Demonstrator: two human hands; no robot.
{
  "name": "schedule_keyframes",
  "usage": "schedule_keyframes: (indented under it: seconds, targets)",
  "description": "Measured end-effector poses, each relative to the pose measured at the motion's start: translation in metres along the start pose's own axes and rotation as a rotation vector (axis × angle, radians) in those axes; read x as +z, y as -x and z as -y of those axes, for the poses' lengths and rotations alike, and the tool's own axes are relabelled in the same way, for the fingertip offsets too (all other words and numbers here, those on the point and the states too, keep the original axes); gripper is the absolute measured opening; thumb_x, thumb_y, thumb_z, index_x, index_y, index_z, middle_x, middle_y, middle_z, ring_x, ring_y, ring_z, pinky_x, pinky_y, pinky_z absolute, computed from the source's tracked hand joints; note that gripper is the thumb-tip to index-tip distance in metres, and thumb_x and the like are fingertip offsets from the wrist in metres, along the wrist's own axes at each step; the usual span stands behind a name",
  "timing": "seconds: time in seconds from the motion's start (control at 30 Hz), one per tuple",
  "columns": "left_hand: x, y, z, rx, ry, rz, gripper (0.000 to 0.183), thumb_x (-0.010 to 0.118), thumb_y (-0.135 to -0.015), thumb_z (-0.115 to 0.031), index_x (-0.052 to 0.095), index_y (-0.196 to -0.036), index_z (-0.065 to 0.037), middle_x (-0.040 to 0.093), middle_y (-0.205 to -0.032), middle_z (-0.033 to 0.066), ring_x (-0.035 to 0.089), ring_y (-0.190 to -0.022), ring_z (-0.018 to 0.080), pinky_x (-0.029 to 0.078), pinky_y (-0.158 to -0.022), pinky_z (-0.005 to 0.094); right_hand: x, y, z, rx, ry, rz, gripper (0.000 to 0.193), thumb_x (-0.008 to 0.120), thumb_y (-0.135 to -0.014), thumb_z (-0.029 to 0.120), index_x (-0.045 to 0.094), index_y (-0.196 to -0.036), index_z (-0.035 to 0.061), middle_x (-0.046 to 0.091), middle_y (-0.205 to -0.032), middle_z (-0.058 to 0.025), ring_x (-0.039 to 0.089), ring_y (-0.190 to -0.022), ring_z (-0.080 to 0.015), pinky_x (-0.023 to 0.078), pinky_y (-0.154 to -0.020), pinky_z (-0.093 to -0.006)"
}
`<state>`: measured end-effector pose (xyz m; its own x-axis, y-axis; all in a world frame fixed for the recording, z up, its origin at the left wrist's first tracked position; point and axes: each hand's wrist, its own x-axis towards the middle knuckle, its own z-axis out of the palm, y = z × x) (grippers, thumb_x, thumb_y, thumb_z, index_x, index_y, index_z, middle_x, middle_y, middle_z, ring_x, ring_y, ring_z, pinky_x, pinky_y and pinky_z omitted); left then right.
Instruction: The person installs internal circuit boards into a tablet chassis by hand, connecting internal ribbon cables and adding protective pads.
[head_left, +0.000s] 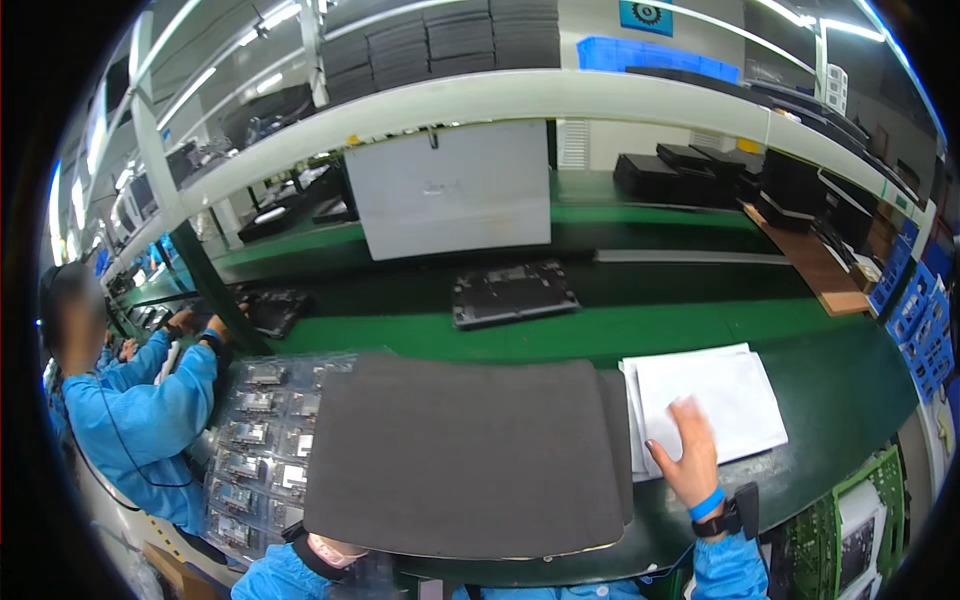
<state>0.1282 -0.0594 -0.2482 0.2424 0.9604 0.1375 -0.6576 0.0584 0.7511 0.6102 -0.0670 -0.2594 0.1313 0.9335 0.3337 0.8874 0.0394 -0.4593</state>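
A large dark grey foam sheet (465, 450) lies in front of me, seemingly with another beneath it at the right edge. My left hand (336, 551) is at its lower left corner, where the sheet covers the fingers, so their grip is hidden. Over a small stack of white sheets or bags (740, 400), my right hand (688, 458) has its thumb and fingers apart, slightly blurred and holding nothing; whether it touches the stack I cannot tell. To the left, partly under the foam, a clear plastic tray (272, 488) carries several small circuit boards.
Beyond the foam, a flat black electronic housing (512, 293) rests on the green bench (680, 318). A white panel (450, 190) stands behind it. Green racks (840, 535) stand at the lower right. A co-worker in blue (145, 410) works at the left.
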Motion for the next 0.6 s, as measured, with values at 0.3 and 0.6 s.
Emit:
schedule_keyframes:
  seconds: [0.3, 0.6]
  targets:
    - [0.028, -0.025, -0.025, -0.055, 0.051, -0.055, 0.042, 0.036, -0.098, -0.037, 0.051, -0.119, -0.005, 0.057, -0.111, 0.0056, 0.055, -0.103, 0.0167, 0.045, -0.088, 0.0259, -0.011, 0.047, -0.053, -0.244, 0.317, -0.09, 0.023, 0.066, -0.078, 0.013, 0.062, -0.1, 0.0063, 0.065, -0.103, -0.0076, 0.06, -0.104, -0.0247, 0.034, -0.1, -0.051]
    - [-0.091, -0.034, -0.065, 0.016, -0.179, -0.382, 0.05, 0.033, -0.097, -0.022, 0.023, -0.144, -0.009, 0.044, -0.132, 0.013, 0.05, -0.111, 0.0201, 0.041, -0.097, 0.032, -0.018, 0.275, -0.127, 0.808, 0.377, -0.373, 0.021, 0.048, -0.091, 0.009, 0.062, -0.104, 0.0012, 0.063, -0.089, -0.0223, 0.061, -0.082, -0.037, 0.047, -0.073, -0.0448]
